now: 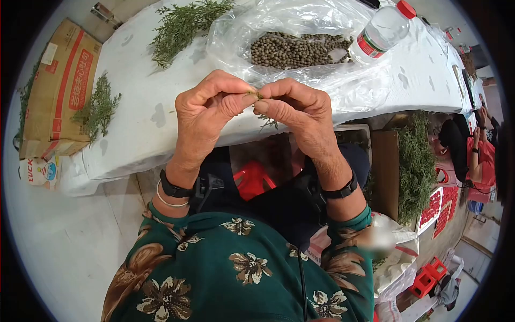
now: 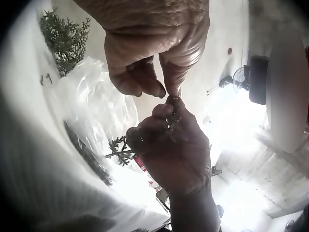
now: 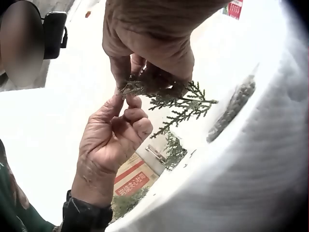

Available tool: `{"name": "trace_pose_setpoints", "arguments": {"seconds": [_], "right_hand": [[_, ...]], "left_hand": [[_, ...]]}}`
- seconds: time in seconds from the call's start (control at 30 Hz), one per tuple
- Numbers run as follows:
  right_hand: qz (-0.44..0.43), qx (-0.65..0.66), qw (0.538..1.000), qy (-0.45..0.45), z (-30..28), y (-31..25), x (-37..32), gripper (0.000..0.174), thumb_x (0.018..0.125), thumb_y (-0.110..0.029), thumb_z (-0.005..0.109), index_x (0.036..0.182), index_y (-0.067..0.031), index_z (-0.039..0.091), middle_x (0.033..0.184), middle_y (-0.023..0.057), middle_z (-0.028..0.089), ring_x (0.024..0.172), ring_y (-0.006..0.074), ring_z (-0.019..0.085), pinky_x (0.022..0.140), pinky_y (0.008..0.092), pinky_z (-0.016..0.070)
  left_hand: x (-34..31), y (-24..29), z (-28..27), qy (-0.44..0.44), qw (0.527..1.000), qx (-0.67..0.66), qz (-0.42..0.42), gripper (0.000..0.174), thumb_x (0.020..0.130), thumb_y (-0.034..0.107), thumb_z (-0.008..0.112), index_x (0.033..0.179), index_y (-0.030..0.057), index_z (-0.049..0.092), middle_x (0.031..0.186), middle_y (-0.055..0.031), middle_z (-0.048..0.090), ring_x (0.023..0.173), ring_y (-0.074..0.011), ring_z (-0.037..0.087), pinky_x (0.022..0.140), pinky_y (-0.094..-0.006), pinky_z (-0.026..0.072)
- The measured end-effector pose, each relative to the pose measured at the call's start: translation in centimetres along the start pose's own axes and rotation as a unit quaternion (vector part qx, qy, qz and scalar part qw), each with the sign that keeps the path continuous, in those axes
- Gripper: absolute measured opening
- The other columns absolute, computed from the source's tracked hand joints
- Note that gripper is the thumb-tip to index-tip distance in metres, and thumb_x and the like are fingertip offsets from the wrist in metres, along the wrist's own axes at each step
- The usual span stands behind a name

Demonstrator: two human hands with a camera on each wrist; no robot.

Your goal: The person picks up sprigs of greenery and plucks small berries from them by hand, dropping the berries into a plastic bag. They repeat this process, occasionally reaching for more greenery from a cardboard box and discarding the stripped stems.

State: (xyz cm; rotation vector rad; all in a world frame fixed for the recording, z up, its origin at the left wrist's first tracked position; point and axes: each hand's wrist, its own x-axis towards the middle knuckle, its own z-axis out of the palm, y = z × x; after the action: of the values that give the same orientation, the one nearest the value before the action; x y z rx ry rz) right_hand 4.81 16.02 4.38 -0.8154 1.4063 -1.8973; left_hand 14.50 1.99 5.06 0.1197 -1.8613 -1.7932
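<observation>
Pinching one small green sprig [image 1: 258, 96] from both sides: left grip [image 1: 208, 111] and right grip [image 1: 298, 111] each clamped on it with thumb and forefinger, fingertips meeting, in the air just before the near edge of the counter [image 1: 137, 110]. Lying on top: clear bag [image 1: 236, 37] of brown seeds [image 1: 300, 51], plastic bottle [image 1: 383, 29], loose green branches [image 1: 179, 27].
</observation>
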Motion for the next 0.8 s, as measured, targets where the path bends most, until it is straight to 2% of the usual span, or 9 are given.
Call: {"name": "trace_pose_setpoints", "arguments": {"seconds": [0.07, 0.17, 0.23, 0.33, 0.47, 0.5, 0.6, 0.73, 0.8], "right_hand": [[0.015, 0.025, 1.0, 0.005, -0.4, -0.2, -0.4, 0.011, 0.08, -0.002, 0.064, 0.091, -0.0002, 0.064, 0.082, 0.0021, 0.063, 0.075, 0.0064, 0.055, 0.068, 0.0193, 0.0441], [-0.026, -0.097, 0.992, 0.072, -1.1, -0.4, -0.8, 0.011, 0.078, -0.003, 0.066, 0.089, -0.0003, 0.065, 0.08, 0.0004, 0.062, 0.073, 0.0053, 0.054, 0.067, 0.0187, 0.0427], [-0.035, -0.116, 0.988, 0.094, -1.5, -0.5, -1.1, 0.011, 0.078, -0.003, 0.066, 0.089, -0.0003, 0.065, 0.079, 0.0, 0.062, 0.072, 0.0052, 0.053, 0.067, 0.0187, 0.0426], [-0.051, -0.154, 0.977, 0.135, -1.9, -0.4, -1.3, 0.01, 0.078, -0.004, 0.066, 0.088, -0.0002, 0.066, 0.078, -0.0008, 0.062, 0.071, 0.0049, 0.052, 0.066, 0.0189, 0.0422], [-0.147, -0.239, 0.946, 0.16, -2.3, 0.2, -1.2, 0.01, 0.076, -0.002, 0.064, 0.085, 0.0018, 0.064, 0.072, 0.0065, 0.061, 0.064, 0.01, 0.056, 0.057, 0.0228, 0.0445], [-0.148, -0.248, 0.944, 0.161, -2.3, 0.1, -1.2, 0.01, 0.076, -0.002, 0.064, 0.085, 0.0018, 0.064, 0.071, 0.0072, 0.061, 0.063, 0.0107, 0.056, 0.057, 0.023, 0.0444], [-0.151, -0.264, 0.938, 0.163, -2.4, -0.1, -1.2, 0.01, 0.075, -0.001, 0.064, 0.085, 0.0018, 0.064, 0.071, 0.0087, 0.061, 0.061, 0.012, 0.056, 0.055, 0.0234, 0.0442], [-0.123, -0.214, 0.956, 0.161, -2.4, -0.3, -1.6, 0.01, 0.077, -0.002, 0.064, 0.086, 0.0015, 0.064, 0.071, 0.0064, 0.061, 0.062, 0.0096, 0.056, 0.055, 0.0224, 0.044], [-0.087, -0.17, 0.969, 0.155, -2.5, -0.7, -1.8, 0.011, 0.079, -0.004, 0.065, 0.089, 0.0008, 0.065, 0.073, 0.0011, 0.061, 0.064, 0.0055, 0.053, 0.057, 0.0186, 0.0424]], "left_hand": [[0.5, -0.2, 0.0, -0.036, 0.999, -0.008, -0.028, 0.005, 0.079, -0.001, 0.063, 0.083, -0.0005, 0.064, 0.078, -0.0011, 0.059, 0.072, -0.0062, 0.054, 0.063, -0.0184, 0.0436], [2.1, -0.7, -0.1, -0.025, 0.994, 0.071, -0.075, 0.007, 0.079, 0.003, 0.063, 0.085, -0.0004, 0.064, 0.079, -0.002, 0.06, 0.07, -0.0071, 0.053, 0.061, -0.0195, 0.043], [3.6, -1.6, -0.3, -0.02, 0.989, 0.112, -0.099, 0.009, 0.079, 0.004, 0.063, 0.086, -0.0003, 0.064, 0.08, -0.0025, 0.06, 0.068, -0.0075, 0.053, 0.06, -0.02, 0.0427], [6.2, -4.1, -0.8, -0.022, 0.957, 0.291, -0.003, 0.014, 0.077, 0.006, 0.064, 0.089, 0.0002, 0.065, 0.078, -0.0031, 0.063, 0.069, -0.0082, 0.056, 0.062, -0.0204, 0.0443], [8.0, -6.6, 0.2, -0.064, 0.926, 0.361, 0.089, 0.018, 0.074, 0.006, 0.062, 0.092, 0.001, 0.065, 0.077, -0.0087, 0.064, 0.07, -0.0155, 0.06, 0.064, -0.0246, 0.0464], [8.3, -7.2, 0.3, -0.065, 0.925, 0.362, 0.09, 0.018, 0.074, 0.006, 0.062, 0.092, 0.001, 0.065, 0.077, -0.0087, 0.064, 0.07, -0.0155, 0.06, 0.064, -0.0246, 0.0464], [9.0, -8.2, 0.8, -0.127, 0.868, 0.472, 0.087, 0.021, 0.072, 0.008, 0.061, 0.092, 0.0019, 0.064, 0.078, -0.0143, 0.063, 0.071, -0.0245, 0.061, 0.066, -0.0301, 0.0473], [9.4, -8.5, 0.6, -0.16, 0.852, 0.496, 0.06, 0.022, 0.072, 0.009, 0.06, 0.092, 0.0004, 0.063, 0.082, -0.0166, 0.063, 0.072, -0.0288, 0.06, 0.067, -0.0328, 0.0472], [9.2, -8.1, 0.5, -0.16, 0.854, 0.493, 0.043, 0.021, 0.072, 0.009, 0.06, 0.091, 0.0002, 0.063, 0.082, -0.0167, 0.063, 0.073, -0.0289, 0.06, 0.067, -0.0332, 0.0471]]}}
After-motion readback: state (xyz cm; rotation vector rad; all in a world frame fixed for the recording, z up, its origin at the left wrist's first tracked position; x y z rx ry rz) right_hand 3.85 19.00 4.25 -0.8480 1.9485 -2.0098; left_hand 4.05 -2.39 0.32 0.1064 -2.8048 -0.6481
